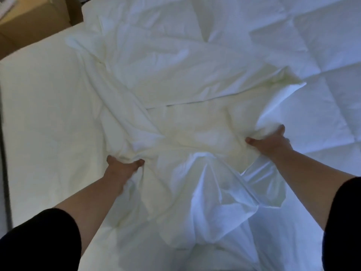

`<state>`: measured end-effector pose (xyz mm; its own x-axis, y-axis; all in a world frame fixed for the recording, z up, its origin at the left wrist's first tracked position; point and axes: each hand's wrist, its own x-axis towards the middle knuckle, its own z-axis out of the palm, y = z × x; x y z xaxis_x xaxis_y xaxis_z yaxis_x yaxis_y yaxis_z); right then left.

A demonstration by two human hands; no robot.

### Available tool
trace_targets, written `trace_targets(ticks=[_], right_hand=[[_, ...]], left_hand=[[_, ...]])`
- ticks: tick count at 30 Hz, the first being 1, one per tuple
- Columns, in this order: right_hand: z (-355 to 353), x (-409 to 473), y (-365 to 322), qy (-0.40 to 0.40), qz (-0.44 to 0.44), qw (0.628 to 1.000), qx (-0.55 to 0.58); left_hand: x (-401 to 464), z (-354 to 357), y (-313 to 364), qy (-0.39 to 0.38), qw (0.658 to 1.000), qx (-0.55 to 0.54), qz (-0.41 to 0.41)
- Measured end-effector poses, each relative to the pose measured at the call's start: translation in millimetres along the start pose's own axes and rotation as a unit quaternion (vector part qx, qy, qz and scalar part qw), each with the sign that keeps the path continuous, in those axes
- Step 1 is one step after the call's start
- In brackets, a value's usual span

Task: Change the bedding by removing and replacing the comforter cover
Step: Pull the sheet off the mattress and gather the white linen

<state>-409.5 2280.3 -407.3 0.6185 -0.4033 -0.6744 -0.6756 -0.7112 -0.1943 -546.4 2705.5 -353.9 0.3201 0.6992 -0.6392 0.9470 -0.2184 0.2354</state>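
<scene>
A white comforter cover (175, 90) lies crumpled across the middle of the bed, bunched into folds toward me. My left hand (122, 167) grips a gathered fold of the cover at the lower left, fingers buried in the cloth. My right hand (271, 142) grips another bunch of the cover at the right, thumb pointing left. Between both hands the fabric sags in loose folds. A quilted white comforter (316, 55) with stitched squares lies under the cover on the right and at the top.
The flat white bed surface (45, 114) spreads on the left. A brown cardboard box (37, 22) stands beyond the bed's upper left corner. A dark strip runs along the bed's left edge (4, 153).
</scene>
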Motion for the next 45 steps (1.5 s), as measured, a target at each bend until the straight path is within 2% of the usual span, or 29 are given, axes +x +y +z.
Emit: trace_targets(ticks=[2, 6, 12, 15, 18, 22, 24, 27, 30, 32, 34, 35, 37, 39, 42, 45], right_hand=[[5.4, 6.1, 1.0, 0.011, 0.007, 1.000, 0.020], [9.3, 2.3, 3.9, 0.065, -0.057, 0.996, 0.021], [6.0, -30.0, -8.0, 0.158, -0.144, 0.977, -0.020], [-0.9, -58.0, -18.4, 0.158, -0.186, 0.970, -0.011], [-9.1, -85.0, -33.9, 0.133, -0.241, 0.961, -0.034], [-22.5, -112.0, -51.2, 0.105, -0.239, 0.965, -0.029], [-26.3, -121.8, -53.6, 0.115, -0.243, 0.963, 0.005], [-18.6, -149.1, -59.1, 0.149, -0.312, 0.937, 0.051], [4.5, -193.1, -73.0, 0.085, -0.417, 0.902, 0.068], [19.1, -222.5, -80.8, -0.021, -0.464, 0.884, 0.055], [29.5, -246.1, -84.8, -0.133, -0.481, 0.866, 0.028], [33.8, -252.8, -84.5, -0.172, -0.483, 0.859, 0.013], [41.8, -252.9, -78.9, -0.199, -0.476, 0.856, -0.011], [47.9, -238.5, -70.3, -0.182, -0.433, 0.883, 0.004], [55.4, -199.9, -60.2, -0.105, -0.299, 0.945, 0.087], [60.1, -160.5, -61.4, -0.065, -0.172, 0.972, 0.149]], left_hand=[[15.8, 0.8, -6.3, -0.034, 0.999, -0.033, -0.021], [35.5, -2.1, -12.8, -0.077, 0.996, -0.040, 0.036], [12.9, -22.5, -17.2, -0.021, 0.989, -0.008, 0.149], [-6.3, -46.9, -23.4, 0.006, 0.979, 0.036, 0.200], [-20.8, -75.6, -30.9, -0.007, 0.979, 0.020, 0.203], [-34.5, -96.7, -41.1, -0.001, 0.977, 0.005, 0.212], [-37.7, -98.2, -46.7, -0.004, 0.978, -0.021, 0.209], [-45.0, -93.4, -54.2, 0.002, 0.975, -0.031, 0.220], [-61.3, -88.1, -51.1, 0.009, 0.965, -0.017, 0.263], [-76.8, -88.9, -47.0, -0.011, 0.957, -0.035, 0.287], [-94.7, -92.7, -41.3, -0.068, 0.949, -0.049, 0.305], [-103.1, -94.7, -39.1, -0.104, 0.941, -0.045, 0.320], [-115.9, -95.8, -38.0, -0.173, 0.921, -0.028, 0.347], [-114.2, -91.5, -39.8, -0.188, 0.918, 0.003, 0.348], [-83.4, -81.7, -43.8, -0.127, 0.948, -0.014, 0.291], [-35.2, -72.2, -50.6, -0.069, 0.979, -0.043, 0.186]])
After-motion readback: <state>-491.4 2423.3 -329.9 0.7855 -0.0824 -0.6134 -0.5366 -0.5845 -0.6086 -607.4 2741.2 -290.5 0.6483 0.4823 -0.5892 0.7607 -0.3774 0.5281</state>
